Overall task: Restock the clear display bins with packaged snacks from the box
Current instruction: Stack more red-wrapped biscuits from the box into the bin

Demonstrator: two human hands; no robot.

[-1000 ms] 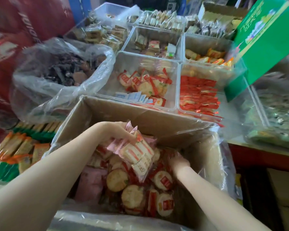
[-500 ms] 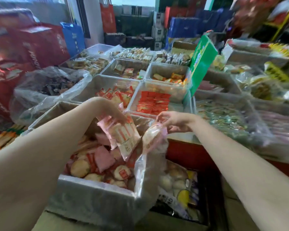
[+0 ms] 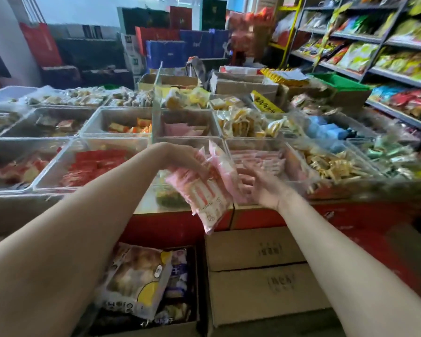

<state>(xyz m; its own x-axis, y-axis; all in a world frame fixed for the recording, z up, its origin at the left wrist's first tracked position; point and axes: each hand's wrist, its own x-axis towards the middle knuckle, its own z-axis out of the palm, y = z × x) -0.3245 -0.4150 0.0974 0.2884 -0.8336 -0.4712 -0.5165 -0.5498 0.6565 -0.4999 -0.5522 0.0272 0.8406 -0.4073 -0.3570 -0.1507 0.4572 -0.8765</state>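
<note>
My left hand (image 3: 185, 164) grips a bunch of pink snack packets (image 3: 204, 193) that hang down over the front edge of the display table. My right hand (image 3: 260, 183) is right beside them, fingers spread, its fingertips touching the pink packets at their right side. Both hands hover in front of a clear bin (image 3: 287, 152) that holds the same kind of pink packets. The box I took them from is out of view.
Clear bins fill the table: red packets (image 3: 93, 164), gold-wrapped sweets (image 3: 331, 164), orange snacks (image 3: 129, 127). Closed cardboard boxes (image 3: 260, 271) and an open box of bagged goods (image 3: 141, 283) sit on the floor below. Shelves (image 3: 374, 45) stand at right.
The view has swung up and right, away from the box. Both hands moved right along the table with the pink packets, and my right hand came in against them.
</note>
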